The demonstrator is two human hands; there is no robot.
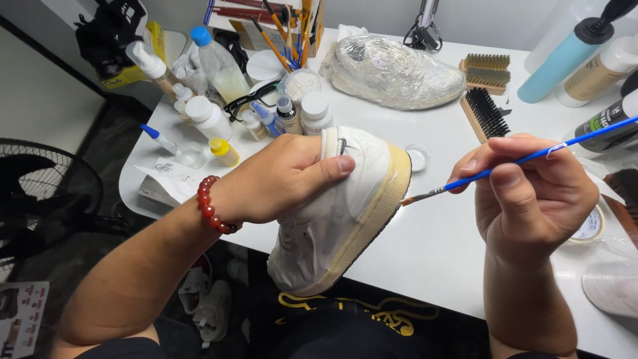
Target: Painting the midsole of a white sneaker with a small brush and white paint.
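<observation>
A person's two bare hands work above a white worktop (438, 233), seen from a head-worn camera looking down. The left hand (279, 179), with a red bead bracelet (211, 205) at the wrist, is closed around the heel end of a white leather sneaker with a cream rubber sole (332, 219). The thumb lies across the heel, and the shoe is held tilted in the air over the worktop's near edge, sole edge facing right. The right hand (531, 193) is curled shut in a pen grip on a thin blue-handled paintbrush (492, 171), whose tip touches or nearly touches the sole's edge.

The sneaker looks light, with a soft, yielding upper and a stiffer sole. The heel looks like the firmest place to hold it, and it keeps fingers away from the sole edge where the brush is. The brush is slim and light, best pinched near the bristle end for control.

Behind the sneaker stand small white plastic bottles (312, 112), black-framed glasses (249, 100), a second shoe wrapped in clear plastic film (392, 72) and wooden bristle brushes (485, 100). A tall teal bottle (558, 63) stands at the far right.
</observation>
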